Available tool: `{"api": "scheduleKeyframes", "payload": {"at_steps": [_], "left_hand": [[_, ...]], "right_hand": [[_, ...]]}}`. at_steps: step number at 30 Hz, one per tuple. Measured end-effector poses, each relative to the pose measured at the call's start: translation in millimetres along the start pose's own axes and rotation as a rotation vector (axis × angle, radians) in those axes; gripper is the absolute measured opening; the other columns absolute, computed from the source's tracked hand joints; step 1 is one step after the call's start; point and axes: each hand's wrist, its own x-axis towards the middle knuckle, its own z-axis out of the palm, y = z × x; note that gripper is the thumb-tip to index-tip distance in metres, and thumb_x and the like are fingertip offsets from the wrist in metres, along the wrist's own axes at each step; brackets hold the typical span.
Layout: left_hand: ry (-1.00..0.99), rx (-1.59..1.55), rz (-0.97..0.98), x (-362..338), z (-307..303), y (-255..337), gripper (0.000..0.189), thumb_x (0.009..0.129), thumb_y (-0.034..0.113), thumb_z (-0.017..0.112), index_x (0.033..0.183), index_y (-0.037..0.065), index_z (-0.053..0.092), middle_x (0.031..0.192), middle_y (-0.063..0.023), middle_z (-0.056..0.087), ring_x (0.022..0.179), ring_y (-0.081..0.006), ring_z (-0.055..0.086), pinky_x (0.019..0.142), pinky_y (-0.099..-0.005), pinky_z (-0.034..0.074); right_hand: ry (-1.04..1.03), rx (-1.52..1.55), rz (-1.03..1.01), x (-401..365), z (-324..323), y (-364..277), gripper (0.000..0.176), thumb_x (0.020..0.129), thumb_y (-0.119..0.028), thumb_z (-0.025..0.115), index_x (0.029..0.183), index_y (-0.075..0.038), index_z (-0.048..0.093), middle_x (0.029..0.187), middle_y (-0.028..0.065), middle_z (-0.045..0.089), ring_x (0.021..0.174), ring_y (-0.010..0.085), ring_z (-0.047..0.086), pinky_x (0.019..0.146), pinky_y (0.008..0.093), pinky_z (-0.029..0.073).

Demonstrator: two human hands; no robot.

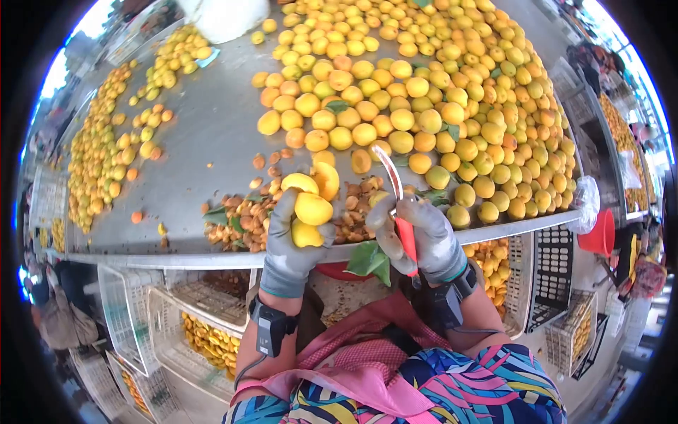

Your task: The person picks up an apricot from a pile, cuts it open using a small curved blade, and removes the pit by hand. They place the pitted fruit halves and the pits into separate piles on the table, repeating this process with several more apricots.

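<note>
In my gloved left hand [286,254] I hold several yellow apricot halves [313,210], gathered in the palm and fingers just above the table's near edge. My gloved right hand [432,233] is closed around the red handle of a small curved knife [406,239]. Its blade points up and away from me, toward the fruit. Brown apricot pits [256,218] lie in a heap beside and behind my left hand, with more between the two hands. A large pile of whole apricots [424,99] spreads across the metal table beyond my hands.
A raised rim [183,260] edges the metal table. Green leaves [370,260] hang at it between my hands. Below are plastic crates [194,300], some with cut apricots [212,346]. More apricots [106,155] lie far left; a red bucket [599,232] is at right.
</note>
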Motion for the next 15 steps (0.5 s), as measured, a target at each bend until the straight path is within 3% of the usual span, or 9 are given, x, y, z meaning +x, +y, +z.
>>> {"api": "scheduleKeyframes", "payload": {"at_steps": [1,4,5,8,10,12,14,15], "left_hand": [[0.080,-0.042,0.043,-10,-6,5,0.043,0.091,0.033,0.061,0.127,0.013,0.052,0.115,-0.0112,0.061,0.097,-0.0290,0.062,0.064,-0.0325,0.054],[0.093,-0.064,0.141,-54,-4,15,0.041,0.091,0.034,0.062,0.125,0.012,0.055,0.109,-0.0106,0.064,0.095,-0.0298,0.062,0.064,-0.0332,0.054],[0.111,-0.116,0.154,-73,-3,19,0.041,0.090,0.034,0.063,0.124,0.012,0.056,0.112,-0.0111,0.063,0.097,-0.0297,0.062,0.063,-0.0340,0.053],[0.078,-0.142,0.293,-133,-4,28,0.039,0.091,0.032,0.062,0.124,0.011,0.056,0.112,-0.0096,0.061,0.087,-0.0226,0.059,0.062,-0.0298,0.050],[0.196,0.138,0.437,-186,-40,51,0.047,0.089,0.032,0.064,0.130,0.013,0.053,0.111,-0.0040,0.060,0.086,-0.0123,0.055,0.062,-0.0255,0.048],[-0.001,-0.096,0.338,-244,-70,74,0.049,0.087,0.032,0.066,0.130,0.011,0.052,0.114,-0.0068,0.060,0.087,-0.0137,0.057,0.066,-0.0242,0.049],[0.295,0.175,0.731,-314,-117,94,0.050,0.089,0.031,0.064,0.131,0.007,0.050,0.116,-0.0098,0.060,0.092,-0.0174,0.060,0.074,-0.0249,0.051],[0.557,0.701,0.954,-341,-141,95,0.048,0.091,0.031,0.060,0.131,0.006,0.049,0.118,-0.0108,0.059,0.097,-0.0197,0.060,0.079,-0.0256,0.051]], "right_hand": [[0.025,-0.048,0.084,-8,5,0,0.044,0.096,-0.037,0.045,0.103,0.004,0.061,0.064,0.0056,0.059,0.042,0.0109,0.049,0.040,0.0214,0.038],[0.027,-0.208,0.220,-28,10,19,0.045,0.097,-0.036,0.046,0.107,0.004,0.061,0.068,0.0059,0.062,0.046,0.0102,0.053,0.042,0.0203,0.040],[0.043,-0.175,0.302,-38,10,25,0.042,0.097,-0.034,0.048,0.113,0.003,0.061,0.075,0.0067,0.065,0.050,0.0092,0.056,0.045,0.0200,0.043],[0.071,-0.305,0.373,-56,14,45,0.039,0.097,-0.030,0.050,0.119,0.001,0.059,0.085,0.0078,0.067,0.051,0.0096,0.057,0.046,0.0202,0.044],[0.145,-0.382,0.405,-71,9,55,0.040,0.096,-0.030,0.053,0.122,-0.001,0.057,0.093,0.0081,0.067,0.053,0.0096,0.058,0.048,0.0205,0.045],[0.201,-0.353,0.386,-87,4,65,0.041,0.096,-0.030,0.054,0.125,-0.002,0.055,0.095,0.0072,0.068,0.055,0.0091,0.058,0.048,0.0205,0.046],[0.253,-0.320,0.370,-100,0,67,0.040,0.095,-0.033,0.055,0.123,-0.005,0.058,0.095,0.0064,0.068,0.056,0.0082,0.058,0.049,0.0202,0.045],[0.255,-0.324,0.343,-103,-2,66,0.040,0.096,-0.031,0.053,0.125,-0.003,0.056,0.096,0.0087,0.068,0.055,0.0087,0.058,0.049,0.0202,0.047]]}}
